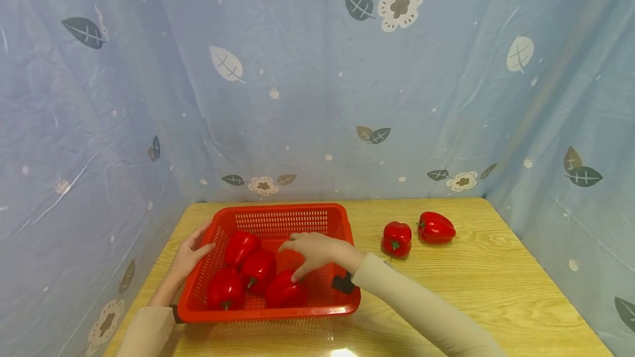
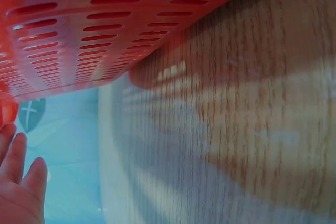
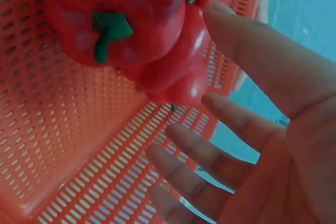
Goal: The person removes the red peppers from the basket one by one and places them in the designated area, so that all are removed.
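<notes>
"One hand first: where is our right hand, and does it grasp anything?"

"We see it over the right part of the basket, fingers spread, gripping nothing; its thumb lies over the near-right pepper, though we cannot tell whether they touch."

"Which step are we in?"

"We judge it to be handling that pepper at the basket; whether we are reaching for it or leaving it, we cannot say; if taking it, the next move calls for curling fingers and thumb round its sides; if leaving it, for lifting clear of the rim."

"Which way does it point?"

"It seems to lie on its side; in the right wrist view its green stem faces us, so we take that end to point right, the long axis running roughly left to right."

"And around it?"

"Three more, to its left: the middle pepper and near-left pepper, stems toward the near side; the far-left pepper shows us no stem."

"Our left hand?"

"At the left rim, fingers fairly straight, thumb at the edge; we see no grasp."

"Farther right?"

"Two on the table: the left table pepper, stem near; the right table pepper, stem left, long axis left to right."
</notes>
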`<state>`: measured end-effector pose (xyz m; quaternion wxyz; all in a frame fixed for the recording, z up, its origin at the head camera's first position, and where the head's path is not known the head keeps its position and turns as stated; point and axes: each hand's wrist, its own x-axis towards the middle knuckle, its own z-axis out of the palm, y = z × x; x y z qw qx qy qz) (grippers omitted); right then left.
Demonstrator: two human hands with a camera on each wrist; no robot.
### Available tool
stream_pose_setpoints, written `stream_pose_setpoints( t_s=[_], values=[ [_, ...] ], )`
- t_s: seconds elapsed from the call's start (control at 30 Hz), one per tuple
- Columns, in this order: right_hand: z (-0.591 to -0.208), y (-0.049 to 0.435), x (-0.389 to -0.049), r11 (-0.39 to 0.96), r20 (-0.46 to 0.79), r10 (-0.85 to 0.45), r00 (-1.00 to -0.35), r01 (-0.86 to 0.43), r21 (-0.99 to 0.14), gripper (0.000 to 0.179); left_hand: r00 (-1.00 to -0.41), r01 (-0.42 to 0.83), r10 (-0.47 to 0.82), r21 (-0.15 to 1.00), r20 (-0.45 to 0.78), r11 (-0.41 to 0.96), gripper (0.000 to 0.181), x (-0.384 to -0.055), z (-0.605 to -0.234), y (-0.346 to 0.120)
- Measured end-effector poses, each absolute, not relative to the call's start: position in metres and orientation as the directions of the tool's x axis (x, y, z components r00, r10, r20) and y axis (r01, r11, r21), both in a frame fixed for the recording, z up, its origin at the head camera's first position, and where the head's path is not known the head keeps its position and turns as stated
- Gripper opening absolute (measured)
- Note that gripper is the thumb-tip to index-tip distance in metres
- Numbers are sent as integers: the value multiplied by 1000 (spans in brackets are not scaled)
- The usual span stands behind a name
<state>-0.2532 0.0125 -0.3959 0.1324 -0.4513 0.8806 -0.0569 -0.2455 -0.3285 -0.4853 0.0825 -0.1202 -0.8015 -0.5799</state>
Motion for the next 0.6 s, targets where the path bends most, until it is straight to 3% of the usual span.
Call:
stream_pose_setpoints(
  t_s=[0.33, 0.6],
  values=[
    [-407, -2, -250, 564, -266, -819, -509, -798, -211, 67, -953, 302, 93, 909, 287, 288, 58, -248, -487, -328],
    [-414, -6, -248, 573, -377, -807, -456, -761, -306, 69, -959, 282, 75, 917, 272, 284, 57, -246, -485, -327]
  ],
)
